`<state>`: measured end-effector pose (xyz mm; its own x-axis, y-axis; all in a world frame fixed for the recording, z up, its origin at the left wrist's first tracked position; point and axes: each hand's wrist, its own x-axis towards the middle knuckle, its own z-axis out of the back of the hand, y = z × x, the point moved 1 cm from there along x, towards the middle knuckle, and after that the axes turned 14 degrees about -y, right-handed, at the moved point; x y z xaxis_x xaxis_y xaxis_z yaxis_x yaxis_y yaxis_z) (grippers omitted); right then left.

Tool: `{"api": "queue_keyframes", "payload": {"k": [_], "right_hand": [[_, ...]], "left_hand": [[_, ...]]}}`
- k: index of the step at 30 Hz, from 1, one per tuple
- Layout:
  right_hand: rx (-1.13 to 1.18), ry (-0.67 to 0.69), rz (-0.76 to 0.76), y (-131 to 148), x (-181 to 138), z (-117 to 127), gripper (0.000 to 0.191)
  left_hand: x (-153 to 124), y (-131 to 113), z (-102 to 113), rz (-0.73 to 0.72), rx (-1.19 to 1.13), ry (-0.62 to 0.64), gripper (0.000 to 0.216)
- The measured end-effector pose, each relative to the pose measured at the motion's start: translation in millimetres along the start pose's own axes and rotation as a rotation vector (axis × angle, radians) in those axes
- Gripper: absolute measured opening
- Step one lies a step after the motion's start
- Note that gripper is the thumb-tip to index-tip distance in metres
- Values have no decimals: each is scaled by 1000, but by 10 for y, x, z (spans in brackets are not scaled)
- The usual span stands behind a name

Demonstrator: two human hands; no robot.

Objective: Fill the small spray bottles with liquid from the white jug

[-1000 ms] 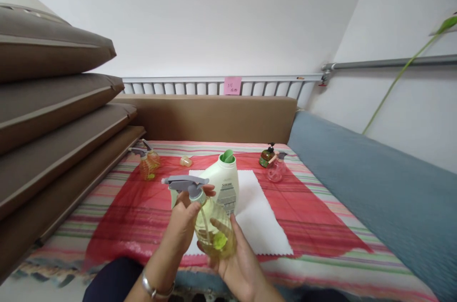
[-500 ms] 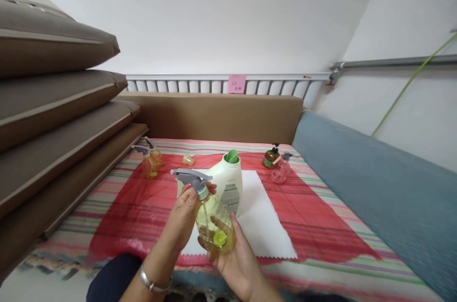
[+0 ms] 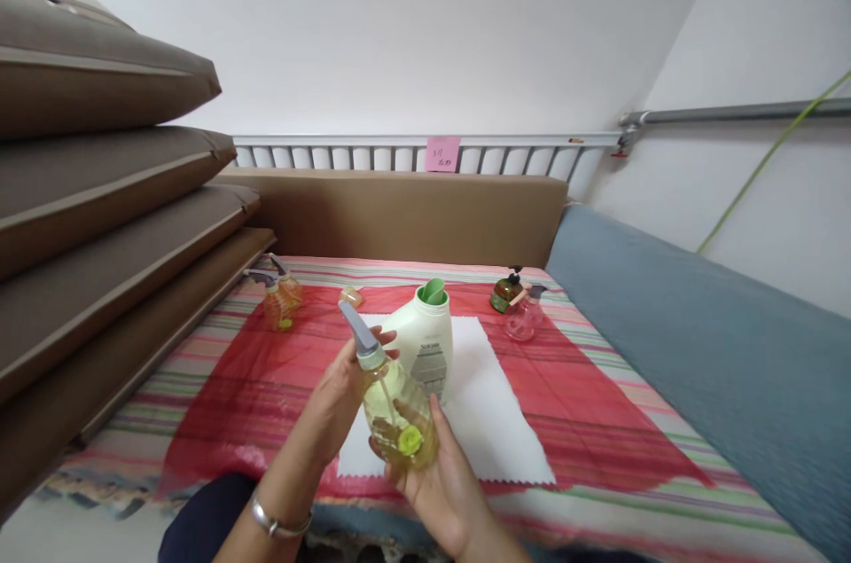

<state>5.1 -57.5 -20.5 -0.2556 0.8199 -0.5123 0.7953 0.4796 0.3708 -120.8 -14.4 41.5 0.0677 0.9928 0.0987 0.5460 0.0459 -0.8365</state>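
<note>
A clear yellow spray bottle (image 3: 402, 403) with a grey trigger head (image 3: 361, 335) is tilted up to the left in front of me. My right hand (image 3: 442, 488) is closed around its lower body, with the thumb along the right side. My left hand (image 3: 339, 386) is at the neck, fingers curving behind the collar and their tips showing on its far side; its thumb is hidden. Inside the bottle a bright yellow-green round piece (image 3: 409, 440) shows near the base. Just behind stands a white detergent bottle (image 3: 432, 350) with a green spout (image 3: 433, 291).
Two amber spray bottles (image 3: 274, 308) stand at the back left, near a small pale cup-like piece (image 3: 351, 297). A dark pump bottle (image 3: 506, 290) and a pink spray bottle (image 3: 525, 321) stand back right. A white cloth (image 3: 495, 430) lies over red sheer fabric (image 3: 598, 421). Stacked cushions (image 3: 120, 173) line the left.
The grey trigger head has turned on the bottle, its nozzle swinging from pointing left to pointing up and away. My left fingers have shifted behind the neck. My right hand keeps its hold.
</note>
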Motion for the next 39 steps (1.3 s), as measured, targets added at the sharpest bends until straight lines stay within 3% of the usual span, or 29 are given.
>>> {"api": "queue_keyframes", "payload": {"k": [5,9,11,16,19,23,27,31,39], "right_hand": [[-1,-15,7,2,14,-17,49],[-5,-30,-8,11,20,-15,45],[-13,-37,-8,24,18,-19,42],[-48,-67,-19,27,26,-68,41],[-84,-90,-81,-6,63,-103,44],[-144,-135,-177,-67,138,-135,47],[-157,-106,-125,-117,225,-207,46],[-171,-72,-104,-181,323,-291,45],[-172,50,-247,-339,497,-363,47]], "left_hand": [[27,45,38,-140,69,-171,25],[22,12,60,-64,49,-51,31],[8,-17,44,-82,58,-57,34],[6,-63,21,-234,144,-274,24],[47,-98,112,-154,131,-131,22],[107,-158,304,-32,101,54,36],[120,-206,379,-125,122,-50,48],[108,-263,405,-181,214,-256,24],[130,-281,646,-142,130,-171,21]]}}
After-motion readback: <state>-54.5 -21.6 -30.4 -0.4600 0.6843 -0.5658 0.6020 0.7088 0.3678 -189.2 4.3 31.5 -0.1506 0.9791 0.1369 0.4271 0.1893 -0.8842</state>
